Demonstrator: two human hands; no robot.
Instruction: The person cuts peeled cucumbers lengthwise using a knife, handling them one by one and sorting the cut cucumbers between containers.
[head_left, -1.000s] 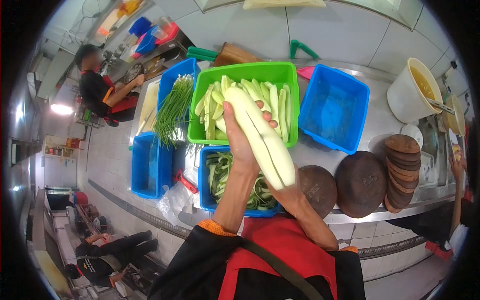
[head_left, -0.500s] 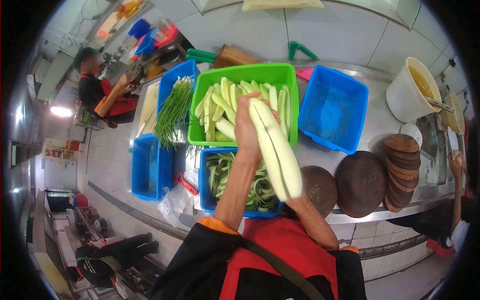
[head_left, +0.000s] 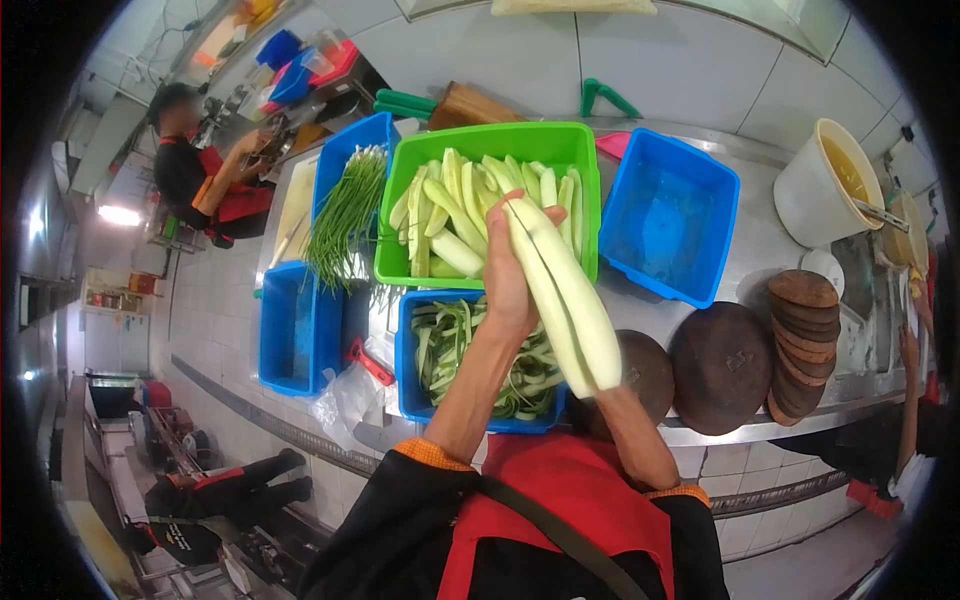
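A large peeled cucumber (head_left: 565,290), slit lengthwise, slants over the counter in front of me. My left hand (head_left: 507,265) is wrapped around its upper end, closed. The lower end hides most of my right hand (head_left: 612,397); only the wrist side shows, and its fingers are out of sight. Beyond my left hand, a green tub (head_left: 591,190) holds peeled cucumber pieces (head_left: 455,205). Below my left forearm, a blue tub (head_left: 405,350) contains green peel strips (head_left: 450,345).
Chives (head_left: 345,220) overhang a blue tub at left. A knife blade (head_left: 375,437) and red-handled peeler (head_left: 370,362) lie near a plastic bag (head_left: 345,405). Right are a blue tub (head_left: 665,215), dark round boards (head_left: 722,368) and a white bucket (head_left: 810,195). Co-workers stand left and right.
The cucumber has shifted slightly right, and its slit looks wider. My right wrist has moved a little right and turned. The left hand keeps its hold.
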